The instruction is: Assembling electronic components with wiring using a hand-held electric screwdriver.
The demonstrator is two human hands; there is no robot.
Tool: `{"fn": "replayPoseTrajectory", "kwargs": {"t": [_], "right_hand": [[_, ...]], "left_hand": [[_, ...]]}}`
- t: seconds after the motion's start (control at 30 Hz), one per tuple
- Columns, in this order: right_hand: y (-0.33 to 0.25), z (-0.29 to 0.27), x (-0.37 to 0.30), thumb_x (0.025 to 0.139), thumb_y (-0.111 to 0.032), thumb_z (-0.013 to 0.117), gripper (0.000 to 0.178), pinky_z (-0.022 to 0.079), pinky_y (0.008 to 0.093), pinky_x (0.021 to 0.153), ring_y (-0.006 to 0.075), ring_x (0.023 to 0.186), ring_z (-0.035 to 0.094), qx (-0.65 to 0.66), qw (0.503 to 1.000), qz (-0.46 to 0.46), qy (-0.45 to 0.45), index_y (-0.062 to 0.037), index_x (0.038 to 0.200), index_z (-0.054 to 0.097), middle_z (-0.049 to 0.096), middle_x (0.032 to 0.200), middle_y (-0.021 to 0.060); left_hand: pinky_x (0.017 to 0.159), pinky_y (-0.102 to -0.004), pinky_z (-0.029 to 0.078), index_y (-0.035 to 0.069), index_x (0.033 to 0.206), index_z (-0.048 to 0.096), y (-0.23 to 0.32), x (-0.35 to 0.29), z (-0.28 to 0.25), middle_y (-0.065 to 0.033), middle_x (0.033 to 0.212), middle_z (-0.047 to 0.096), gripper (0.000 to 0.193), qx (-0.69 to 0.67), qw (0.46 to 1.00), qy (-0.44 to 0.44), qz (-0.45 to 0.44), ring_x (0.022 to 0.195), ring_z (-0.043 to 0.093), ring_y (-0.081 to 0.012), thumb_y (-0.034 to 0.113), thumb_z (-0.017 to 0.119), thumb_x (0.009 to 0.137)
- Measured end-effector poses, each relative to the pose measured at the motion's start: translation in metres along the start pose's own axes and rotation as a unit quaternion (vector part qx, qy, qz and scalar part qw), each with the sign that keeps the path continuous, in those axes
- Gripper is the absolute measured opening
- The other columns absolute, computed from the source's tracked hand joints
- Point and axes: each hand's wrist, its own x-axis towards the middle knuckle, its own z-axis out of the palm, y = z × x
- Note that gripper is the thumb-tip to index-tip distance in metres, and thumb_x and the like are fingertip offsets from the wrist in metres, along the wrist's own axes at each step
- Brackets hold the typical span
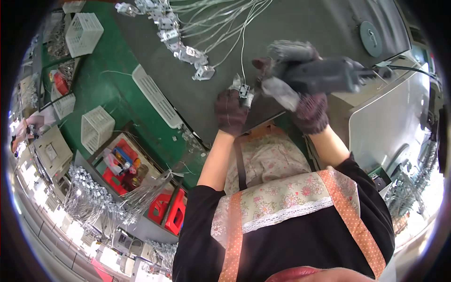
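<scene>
My left hand (pixel 230 112), in a dark maroon glove, is closed on a small metal connector housing (pixel 244 91) with a thin white wire running up from it. My right hand (pixel 311 112), gloved alike, grips a dark handheld power tool (pixel 324 75) wrapped in places with pale tape. The tool is smeared by motion; its exact kind is unclear. Its reddish front end lies a little to the right of the housing, apart from it. Beyond my left hand, a row of similar metal housings (pixel 188 54) with white wires (pixel 225 28) rests on the dark work table (pixel 155 70).
A round grey disc (pixel 371 39) lies at the table's far right. A pale metal cabinet (pixel 390 113) stands to the right. Down on the green floor at left are white baskets (pixel 97 129), a white slotted strip (pixel 156 96) and a red stool (pixel 175 211) near bundled wired parts (pixel 89 188).
</scene>
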Motion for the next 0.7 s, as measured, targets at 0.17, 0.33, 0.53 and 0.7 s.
{"fn": "replayPoseTrajectory", "kwargs": {"t": [0.17, 0.33, 0.53, 0.7], "right_hand": [[0.034, 0.019, -0.007, 0.08, 0.004, 0.069, 0.05, 0.054, 0.035, 0.084, 0.0212, 0.097, 0.062, 0.024, 0.998, 0.044, 0.028, -0.0068, 0.122, 0.044, 0.057, 0.108, 0.0087], [0.027, 0.024, -0.01, 0.081, 0.006, 0.067, 0.052, 0.054, 0.0357, 0.086, 0.0207, 0.099, 0.061, 0.348, 0.927, 0.125, 0.067, -0.0066, 0.125, 0.042, 0.056, 0.111, 0.0096], [0.027, 0.03, -0.012, 0.08, 0.008, 0.067, 0.054, 0.052, 0.0343, 0.09, 0.0198, 0.102, 0.059, 0.109, 0.981, 0.152, 0.046, -0.0056, 0.126, 0.041, 0.056, 0.112, 0.011], [0.033, 0.022, -0.006, 0.08, 0.003, 0.069, 0.049, 0.051, 0.0331, 0.088, 0.0192, 0.103, 0.058, -0.028, 0.993, 0.109, 0.041, -0.0048, 0.122, 0.044, 0.056, 0.113, 0.0101]], "left_hand": [[0.077, -0.0481, 0.049, 0.005, 0.098, 0.065, 0.019, 0.009, -0.005, -0.0184, 0.092, 0.062, 0.035, -0.016, 0.996, 0.091, -0.005, 0.085, 0.06, -0.0379, 0.03, 0.071, 0.073], [0.077, -0.0484, 0.05, 0.005, 0.097, 0.066, 0.021, 0.013, -0.004, -0.0177, 0.094, 0.063, 0.037, -0.026, 0.994, 0.102, -0.008, 0.087, 0.06, -0.0388, 0.033, 0.072, 0.073], [0.078, -0.0446, 0.048, 0.011, 0.125, 0.057, 0.023, 0.009, -0.007, -0.0117, 0.1, 0.061, 0.056, 0.01, 0.998, 0.058, -0.014, 0.091, 0.059, -0.0313, 0.034, 0.07, 0.076], [0.079, -0.0453, 0.05, 0.007, 0.102, 0.067, 0.023, 0.014, -0.001, -0.0137, 0.094, 0.064, 0.04, -0.018, 0.995, 0.095, -0.02, 0.088, 0.061, -0.0341, 0.03, 0.072, 0.069]]}}
